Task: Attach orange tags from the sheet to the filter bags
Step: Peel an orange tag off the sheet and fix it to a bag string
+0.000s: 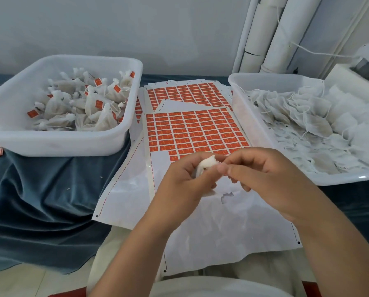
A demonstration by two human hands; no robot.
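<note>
Left hand (185, 179) and right hand (263, 174) curl their fingers round one filter bag (207, 163) at lower centre, hiding part of the tag sheet (192, 129) (white tubs (57, 146) flank it). Blue cloth (40, 189) drapes the counter; pipes (286, 35) stand upper right.

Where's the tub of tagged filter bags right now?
Head view, left side: the tub of tagged bags sits on the blue cloth, just left of the orange tag sheets.

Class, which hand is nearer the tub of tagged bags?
Left. The left hand, gripping a filter bag, lies right of the tub of tagged bags, closer to the person; the right hand is farther right.
</note>
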